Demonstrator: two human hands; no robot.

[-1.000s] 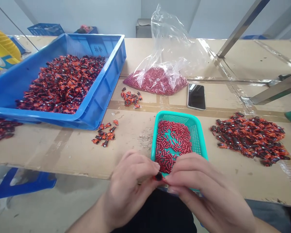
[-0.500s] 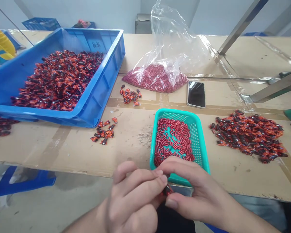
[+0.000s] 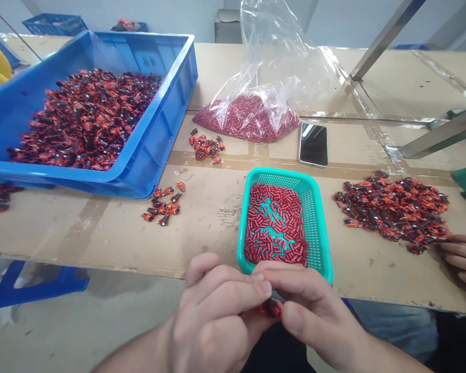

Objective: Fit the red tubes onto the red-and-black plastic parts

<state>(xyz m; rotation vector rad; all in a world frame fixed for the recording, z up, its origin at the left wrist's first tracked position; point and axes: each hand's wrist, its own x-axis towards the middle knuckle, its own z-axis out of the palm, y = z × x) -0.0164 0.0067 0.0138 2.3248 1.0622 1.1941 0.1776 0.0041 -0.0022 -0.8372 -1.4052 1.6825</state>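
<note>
Just below the green basket (image 3: 323,233), my left hand (image 3: 221,311) and my right hand (image 3: 314,305) meet, fingers bent together. Between their fingertips is a small black and orange-red piece (image 3: 271,307), partly covered by the fingers. Both hands are closed on it. Many short red tubes (image 3: 274,223) lie in the basket. To the right rests a heap of black and orange pieces (image 3: 396,210). Two smaller groups, one nearer (image 3: 163,206) and one farther back (image 3: 206,146), lie left of the basket.
A large blue crate (image 3: 140,176) of similar pieces fills the left. Behind the basket are a clear bag (image 3: 250,116) of red tubes and a phone (image 3: 314,145). Another person's hand (image 3: 464,259) touches the right heap's edge. Metal bars (image 3: 388,39) cross at upper right.
Another person's hand has come in at the right, by the heap. The view has shifted slightly. My hands stay together, and more of the piece between them now shows.
</note>
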